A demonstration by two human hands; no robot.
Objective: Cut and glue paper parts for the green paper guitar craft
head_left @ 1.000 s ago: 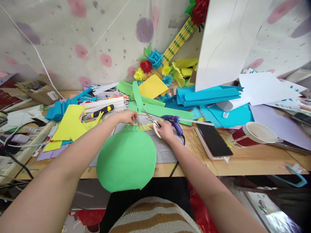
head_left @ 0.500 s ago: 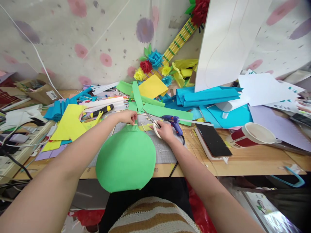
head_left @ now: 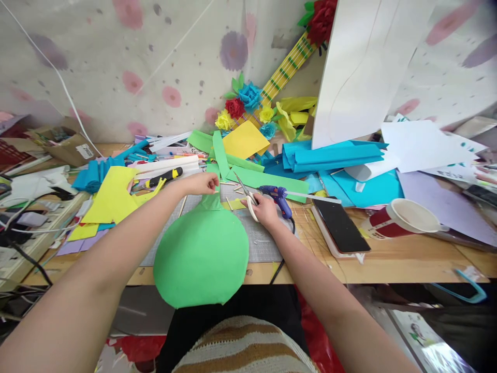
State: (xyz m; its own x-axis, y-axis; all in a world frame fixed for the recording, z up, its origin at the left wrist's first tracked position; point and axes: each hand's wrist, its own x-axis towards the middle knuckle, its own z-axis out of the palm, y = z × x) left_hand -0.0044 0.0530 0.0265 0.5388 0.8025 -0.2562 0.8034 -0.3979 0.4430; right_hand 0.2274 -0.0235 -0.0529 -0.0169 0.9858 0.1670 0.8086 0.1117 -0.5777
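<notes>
A large round green paper shape (head_left: 202,254) with a narrow neck lies on a grey cutting mat (head_left: 264,241) and hangs over the table's near edge. My left hand (head_left: 202,183) pinches the top of that neck, fingers closed. My right hand (head_left: 264,210) is closed on the white handles of a pair of scissors (head_left: 246,196), whose blades point up and left, just right of the neck. A blue glue gun (head_left: 277,196) lies right behind my right hand.
A black phone (head_left: 339,224) and a tipped red-and-white cup (head_left: 399,218) lie to the right. Blue folded paper (head_left: 330,154), yellow sheets (head_left: 112,194), green strips (head_left: 264,176), a yellow-black knife (head_left: 161,178) and paper flowers (head_left: 243,106) crowd the back. A white board (head_left: 361,67) leans upright.
My left hand has lifted the neck of the green shape slightly up and away. My right hand with the scissors has barely shifted.
</notes>
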